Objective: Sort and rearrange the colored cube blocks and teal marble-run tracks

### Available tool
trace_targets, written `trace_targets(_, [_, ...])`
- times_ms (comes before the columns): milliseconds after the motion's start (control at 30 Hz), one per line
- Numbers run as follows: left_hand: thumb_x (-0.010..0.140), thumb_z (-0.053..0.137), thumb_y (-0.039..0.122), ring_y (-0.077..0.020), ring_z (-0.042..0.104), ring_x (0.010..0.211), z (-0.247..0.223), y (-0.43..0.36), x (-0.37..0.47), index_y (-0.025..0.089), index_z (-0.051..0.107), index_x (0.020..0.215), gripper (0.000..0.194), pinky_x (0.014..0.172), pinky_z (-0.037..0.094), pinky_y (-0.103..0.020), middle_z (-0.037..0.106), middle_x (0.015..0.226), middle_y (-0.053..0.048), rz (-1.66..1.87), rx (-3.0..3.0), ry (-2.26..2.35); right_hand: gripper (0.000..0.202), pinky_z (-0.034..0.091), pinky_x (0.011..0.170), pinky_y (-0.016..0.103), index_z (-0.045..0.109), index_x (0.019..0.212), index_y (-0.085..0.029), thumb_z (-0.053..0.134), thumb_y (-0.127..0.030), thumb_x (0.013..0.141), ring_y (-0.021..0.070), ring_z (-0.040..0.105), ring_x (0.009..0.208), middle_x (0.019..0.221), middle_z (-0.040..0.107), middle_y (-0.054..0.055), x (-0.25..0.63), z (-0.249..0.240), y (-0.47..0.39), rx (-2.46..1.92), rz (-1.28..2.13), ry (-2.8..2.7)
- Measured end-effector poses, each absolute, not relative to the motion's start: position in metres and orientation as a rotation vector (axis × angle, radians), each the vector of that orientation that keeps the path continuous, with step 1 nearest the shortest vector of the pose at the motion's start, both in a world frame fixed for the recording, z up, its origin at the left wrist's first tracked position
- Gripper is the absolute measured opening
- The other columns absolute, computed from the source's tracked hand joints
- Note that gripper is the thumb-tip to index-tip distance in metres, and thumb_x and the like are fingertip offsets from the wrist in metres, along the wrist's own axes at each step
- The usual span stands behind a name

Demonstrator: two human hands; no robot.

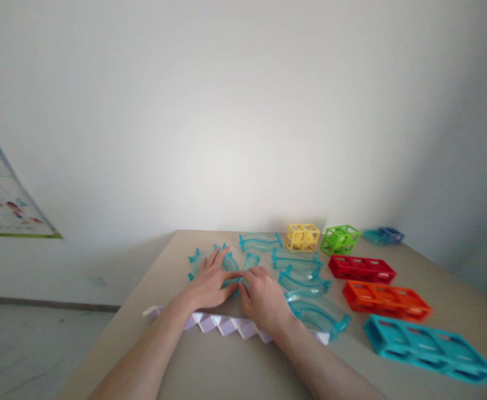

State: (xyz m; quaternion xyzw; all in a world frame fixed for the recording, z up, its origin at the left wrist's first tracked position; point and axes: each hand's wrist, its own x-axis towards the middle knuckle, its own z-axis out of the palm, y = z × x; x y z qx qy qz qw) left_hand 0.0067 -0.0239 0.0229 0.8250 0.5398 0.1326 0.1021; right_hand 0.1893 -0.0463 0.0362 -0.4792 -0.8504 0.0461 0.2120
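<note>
My left hand (211, 284) lies palm down with its fingers spread over clear teal track pieces. One curved track piece (230, 263) shows beside its fingertips, and another small piece (195, 261) pokes out to their left. Curled fingers of my right hand (265, 293) close at the near end of a short curved track piece (251, 260). The thumbs and index fingers of both hands meet there, hiding that end. Below my wrists runs a lilac and white zigzag strip (225, 325) along the table, crossed by both forearms.
More teal track pieces (306, 282) lie right of my hands, with another (261, 243) at the back. Yellow (302, 239) and green (340, 240) frame blocks stand near the wall. Red (362, 269), orange (386, 301) and teal (429, 347) long blocks line the right side.
</note>
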Motion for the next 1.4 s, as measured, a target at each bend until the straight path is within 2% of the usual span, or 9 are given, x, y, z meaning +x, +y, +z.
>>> trace_targets(233, [0.087, 0.046, 0.057, -0.0345, 0.013, 0.146, 0.025, -0.022, 0.008, 0.041, 0.058, 0.127, 0.045, 0.113, 0.016, -0.058, 0.02, 0.159, -0.003, 0.364, 2.406, 1.569, 0.045, 0.043, 0.092, 0.033, 0.059, 0.123, -0.013, 0.042, -0.001, 0.083, 0.0238, 0.061, 0.107, 0.115, 0.066, 0.016, 0.243, 0.07, 0.0, -1.675, -0.084, -2.347])
trace_targets(367, [0.087, 0.046, 0.058, -0.0351, 0.017, 0.145, 0.024, -0.022, 0.008, 0.041, 0.058, 0.128, 0.046, 0.113, 0.018, -0.058, 0.023, 0.158, -0.003, 0.4, 2.374, 1.575, 0.038, 0.045, 0.087, 0.032, 0.07, 0.103, -0.013, 0.055, 0.004, 0.071, 0.0251, 0.065, 0.1, 0.104, 0.069, 0.016, 0.288, 0.078, 0.039, -1.718, -0.028, -2.53])
trace_targets(467, [0.087, 0.045, 0.059, -0.0362, 0.021, 0.144, 0.023, -0.022, 0.009, 0.043, 0.058, 0.127, 0.045, 0.112, 0.021, -0.058, 0.024, 0.158, -0.004, 0.426, 2.377, 1.556, 0.046, 0.044, 0.089, 0.027, 0.071, 0.103, -0.015, 0.059, 0.006, 0.064, 0.0228, 0.063, 0.104, 0.11, 0.067, 0.013, 0.307, 0.075, 0.052, -1.668, -0.01, -2.65])
trace_targets(700, [0.086, 0.046, 0.059, -0.037, 0.02, 0.144, 0.02, -0.021, 0.009, 0.041, 0.06, 0.126, 0.046, 0.112, 0.022, -0.057, 0.026, 0.158, -0.003, 0.467, 2.33, 1.579, 0.034, 0.043, 0.086, 0.029, 0.072, 0.092, -0.012, 0.046, 0.003, 0.077, 0.0207, 0.064, 0.096, 0.108, 0.062, 0.015, 0.307, 0.064, 0.055, -1.677, -0.137, -2.593])
trace_targets(900, [0.086, 0.042, 0.064, -0.0378, 0.02, 0.144, 0.02, -0.019, 0.009, 0.041, 0.059, 0.126, 0.05, 0.111, 0.019, -0.061, 0.026, 0.158, -0.004, 0.482, 2.329, 1.59, 0.024, 0.043, 0.084, 0.029, 0.068, 0.091, -0.011, 0.049, -0.002, 0.079, 0.0221, 0.063, 0.095, 0.096, 0.067, 0.014, 0.293, 0.085, 0.047, -1.586, -0.178, -2.548])
trace_targets(1033, [0.086, 0.042, 0.066, -0.0354, 0.017, 0.145, 0.019, -0.019, 0.013, 0.033, 0.033, 0.147, 0.07, 0.113, 0.006, -0.063, 0.028, 0.156, -0.009, 0.757, 2.301, 1.555, 0.019, 0.042, 0.084, 0.026, 0.062, 0.099, -0.016, 0.048, -0.015, 0.087, 0.0182, 0.061, 0.094, 0.098, 0.068, 0.009, 0.252, 0.102, 0.018, -1.422, -0.179, -2.445])
trace_targets(1133, [0.089, 0.042, 0.059, -0.0279, 0.028, 0.142, 0.019, -0.019, 0.017, 0.021, 0.013, 0.153, 0.079, 0.117, 0.019, -0.047, 0.032, 0.154, -0.013, 1.137, 2.16, 1.302, 0.012, 0.044, 0.07, 0.024, 0.059, 0.093, -0.019, 0.049, -0.019, 0.086, 0.0152, 0.062, 0.075, 0.083, 0.067, 0.003, 0.201, 0.095, -0.001, -1.168, 0.184, -2.096])
trace_targets(1333, [0.092, 0.043, 0.044, -0.0231, 0.048, 0.128, 0.021, -0.007, 0.016, 0.021, 0.047, 0.134, 0.049, 0.108, 0.036, -0.034, 0.059, 0.132, -0.008, 1.506, 1.68, 1.266, 0.009, 0.043, 0.059, 0.025, 0.045, 0.094, -0.02, 0.042, -0.025, 0.087, 0.0154, 0.056, 0.064, 0.074, 0.058, 0.001, 0.127, 0.044, 0.002, -1.07, 0.751, -1.536])
trace_targets(1400, [0.087, 0.049, 0.043, -0.0241, 0.056, 0.117, 0.021, -0.003, 0.015, 0.021, 0.055, 0.125, 0.044, 0.096, 0.047, -0.032, 0.065, 0.12, -0.008, 1.483, 1.587, 1.265, 0.011, 0.045, 0.057, 0.024, 0.042, 0.095, -0.021, 0.039, -0.028, 0.088, 0.0147, 0.058, 0.065, 0.078, 0.059, 0.002, 0.121, 0.03, 0.011, -1.071, 0.83, -1.462])
